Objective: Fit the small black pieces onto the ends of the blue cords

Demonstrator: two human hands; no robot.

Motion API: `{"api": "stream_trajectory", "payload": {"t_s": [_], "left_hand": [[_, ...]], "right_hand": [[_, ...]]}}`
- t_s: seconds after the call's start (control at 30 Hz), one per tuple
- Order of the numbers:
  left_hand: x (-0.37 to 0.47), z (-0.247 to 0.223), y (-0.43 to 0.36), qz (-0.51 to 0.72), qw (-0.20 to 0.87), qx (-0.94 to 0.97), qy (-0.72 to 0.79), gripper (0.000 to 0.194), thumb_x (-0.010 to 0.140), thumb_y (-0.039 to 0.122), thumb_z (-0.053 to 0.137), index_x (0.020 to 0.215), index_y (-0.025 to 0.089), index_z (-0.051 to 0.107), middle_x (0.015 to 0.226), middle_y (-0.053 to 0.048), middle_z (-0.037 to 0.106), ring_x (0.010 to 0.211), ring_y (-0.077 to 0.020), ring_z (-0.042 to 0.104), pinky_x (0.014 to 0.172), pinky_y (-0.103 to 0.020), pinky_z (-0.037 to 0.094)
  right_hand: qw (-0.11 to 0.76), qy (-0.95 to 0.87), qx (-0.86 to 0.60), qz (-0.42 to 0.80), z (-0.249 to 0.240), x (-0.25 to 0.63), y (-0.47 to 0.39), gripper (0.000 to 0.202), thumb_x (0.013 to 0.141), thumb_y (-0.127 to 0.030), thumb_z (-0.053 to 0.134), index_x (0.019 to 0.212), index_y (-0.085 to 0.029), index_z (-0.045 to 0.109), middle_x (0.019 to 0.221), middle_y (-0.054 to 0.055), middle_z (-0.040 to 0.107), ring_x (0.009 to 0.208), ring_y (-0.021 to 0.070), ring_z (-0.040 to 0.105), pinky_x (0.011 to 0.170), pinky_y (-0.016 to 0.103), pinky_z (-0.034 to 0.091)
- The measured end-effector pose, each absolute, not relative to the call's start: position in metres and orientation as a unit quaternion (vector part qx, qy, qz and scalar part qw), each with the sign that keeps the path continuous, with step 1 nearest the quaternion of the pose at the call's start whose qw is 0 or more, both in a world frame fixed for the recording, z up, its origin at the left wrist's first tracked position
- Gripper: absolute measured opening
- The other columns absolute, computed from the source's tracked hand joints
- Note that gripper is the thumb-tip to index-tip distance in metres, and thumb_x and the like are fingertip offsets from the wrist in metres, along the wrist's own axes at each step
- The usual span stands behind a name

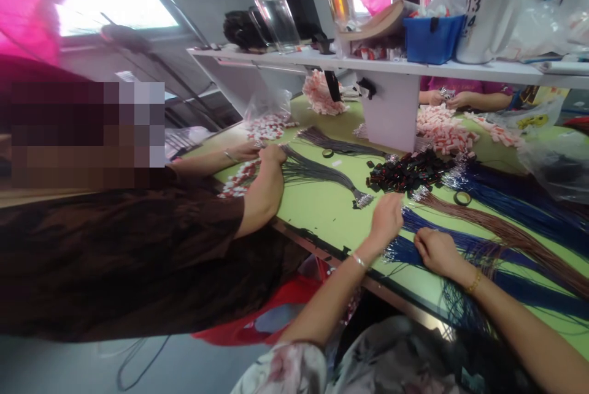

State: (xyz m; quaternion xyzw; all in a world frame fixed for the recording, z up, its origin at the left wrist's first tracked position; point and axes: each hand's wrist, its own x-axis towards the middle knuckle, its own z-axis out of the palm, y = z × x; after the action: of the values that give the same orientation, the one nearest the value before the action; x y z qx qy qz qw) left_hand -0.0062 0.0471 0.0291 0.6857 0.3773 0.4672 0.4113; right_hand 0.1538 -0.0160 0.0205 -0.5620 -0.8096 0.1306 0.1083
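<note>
My left hand point(387, 217) is closed at the tips of the blue wires, next to the pile of black connectors point(407, 172); what its fingers pinch is too small to make out. Over the blue wires point(488, 247) my right hand point(437, 250) is closed, its fingers curled, and whatever they hold is hidden. Silvery terminals show at the wire ends between and below both hands. A bundle of brown wires point(464, 213) lies behind my right hand, beside a roll of black tape point(462, 198).
At left a co-worker's hands point(271, 154) work by grey wires point(317, 167) and red-and-white connectors point(239, 179). Pink-white connectors point(444, 130) lie behind. A shelf point(294, 60) crosses above with a blue basket point(432, 39), jars and a white jug point(488, 16). Another person's hands show beyond.
</note>
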Motion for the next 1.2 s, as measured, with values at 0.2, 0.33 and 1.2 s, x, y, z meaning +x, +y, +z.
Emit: {"api": "stream_trajectory", "payload": {"t_s": [0.2, 0.33, 1.2], "left_hand": [[-0.026, 0.009, 0.123, 0.306, 0.225, 0.742, 0.553, 0.021, 0.071, 0.004, 0.052, 0.085, 0.013, 0.065, 0.093, -0.016, 0.060, 0.097, -0.0276, 0.050, 0.092, -0.040, 0.034], [-0.029, 0.006, 0.107, 0.222, 0.147, 0.790, 0.552, 0.013, 0.079, 0.012, 0.050, 0.083, 0.016, 0.061, 0.091, -0.012, 0.060, 0.094, -0.0254, 0.051, 0.087, -0.038, 0.038], [-0.088, -0.006, 0.049, 0.298, 0.166, 0.777, 0.528, 0.009, 0.080, 0.017, 0.055, 0.089, 0.017, 0.056, 0.108, -0.011, 0.055, 0.098, -0.0220, 0.054, 0.086, -0.036, 0.044]], "right_hand": [[0.079, -0.835, -0.536, 0.101, 0.025, 0.150, -0.018, 0.019, 0.092, -0.020, 0.040, 0.082, -0.017, 0.055, 0.082, 0.007, 0.062, 0.076, 0.0167, 0.056, 0.064, 0.026, 0.031], [0.048, -0.835, -0.544, 0.067, 0.023, 0.150, -0.018, 0.022, 0.094, -0.022, 0.035, 0.087, -0.016, 0.055, 0.085, 0.008, 0.062, 0.075, 0.0177, 0.056, 0.064, 0.028, 0.031], [0.382, -0.571, -0.514, 0.514, 0.047, 0.164, 0.006, 0.025, 0.071, -0.037, 0.062, 0.085, -0.019, 0.052, 0.056, -0.008, 0.046, 0.045, 0.0076, 0.041, 0.044, 0.020, 0.031]]}}
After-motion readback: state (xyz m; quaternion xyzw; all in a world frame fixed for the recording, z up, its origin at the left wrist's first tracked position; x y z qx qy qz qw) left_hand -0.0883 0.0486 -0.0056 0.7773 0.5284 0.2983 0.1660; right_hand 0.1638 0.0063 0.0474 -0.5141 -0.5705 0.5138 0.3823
